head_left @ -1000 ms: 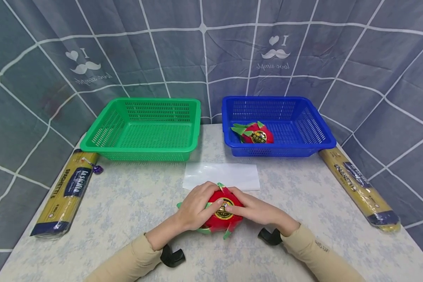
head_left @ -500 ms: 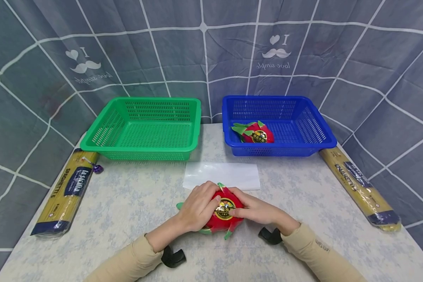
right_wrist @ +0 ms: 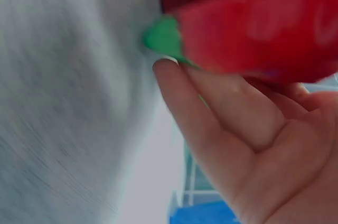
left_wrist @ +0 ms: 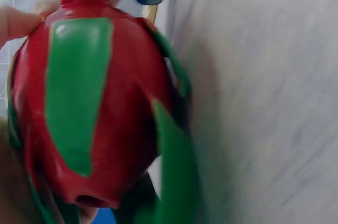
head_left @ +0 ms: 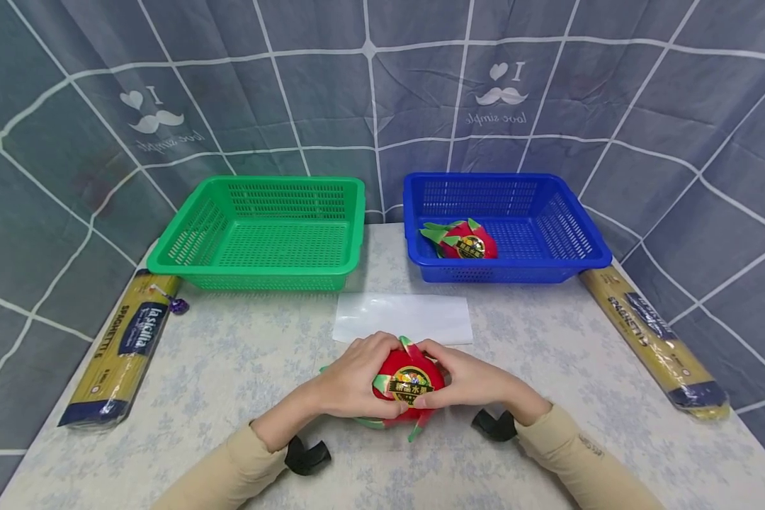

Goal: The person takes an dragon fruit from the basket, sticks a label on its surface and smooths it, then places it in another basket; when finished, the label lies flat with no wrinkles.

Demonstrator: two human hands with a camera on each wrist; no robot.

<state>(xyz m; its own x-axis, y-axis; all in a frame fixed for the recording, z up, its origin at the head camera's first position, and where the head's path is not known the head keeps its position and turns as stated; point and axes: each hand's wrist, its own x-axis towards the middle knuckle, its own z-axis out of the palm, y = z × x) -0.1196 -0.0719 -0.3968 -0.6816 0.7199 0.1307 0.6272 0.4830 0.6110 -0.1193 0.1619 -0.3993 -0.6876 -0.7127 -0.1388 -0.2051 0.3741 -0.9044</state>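
Observation:
A red dragon fruit [head_left: 411, 372] with green-tipped scales and a round gold-and-black label sits between both hands at the front middle of the table. My left hand [head_left: 353, 379] grips its left side, the thumb along the near side below the label. From the right, my right hand [head_left: 474, 381] holds the fruit, thumb at the label's lower edge and fingers round the far side. The left wrist view shows the fruit's hollow-looking end [left_wrist: 91, 199] and broad green scales. In the right wrist view, the right fingers [right_wrist: 227, 102] lie against the red skin.
Behind stand a green basket [head_left: 255, 270] and a blue basket [head_left: 503, 272], the latter holding another dragon fruit [head_left: 465, 239]. A white sheet [head_left: 401, 317] lies before them. Spaghetti packs lie at left [head_left: 117, 354] and right [head_left: 656, 347]; a purple-wrapped lollipop [head_left: 177, 305] touches the left one.
Both thumbs have slid off the label toward the fruit's near side, so more of the label shows. The fruit has turned slightly and shifted a little to the right.

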